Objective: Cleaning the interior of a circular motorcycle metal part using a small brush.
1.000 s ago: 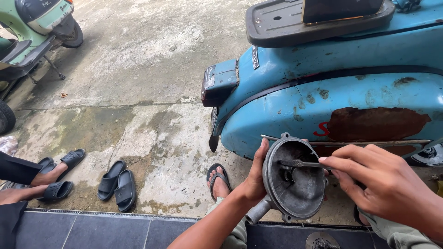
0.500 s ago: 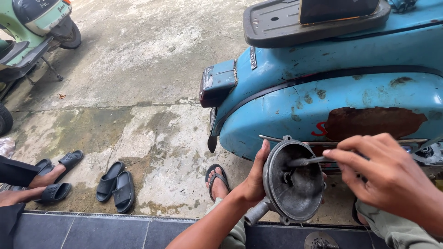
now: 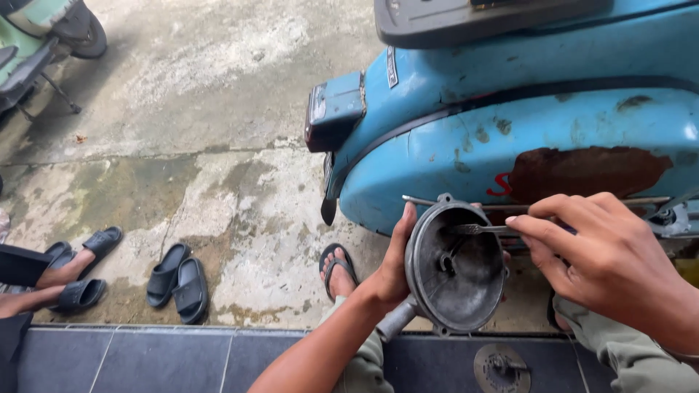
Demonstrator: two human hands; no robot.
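Observation:
My left hand point(image 3: 392, 268) grips the rim of a round, bowl-shaped grey metal housing point(image 3: 460, 271) with a short tube at its lower left. It is held up in front of a rusty blue scooter point(image 3: 510, 124). My right hand point(image 3: 604, 255) pinches a thin metal tool point(image 3: 477, 229), whose tip reaches into the upper inside of the housing. My foot in a black sandal point(image 3: 336, 269) rests on the concrete below.
Another person's feet in black sandals point(image 3: 73, 273) are at the left edge, with an unworn black pair point(image 3: 178, 280) beside them. A green scooter point(image 3: 40, 40) stands at the top left. Dark tiles point(image 3: 182, 360) with a floor drain point(image 3: 502, 366) edge the stained concrete.
My right hand has shifted slightly, keeping the thin tool inside the housing. My left hand still holds the housing in the same place; the view tilted a little.

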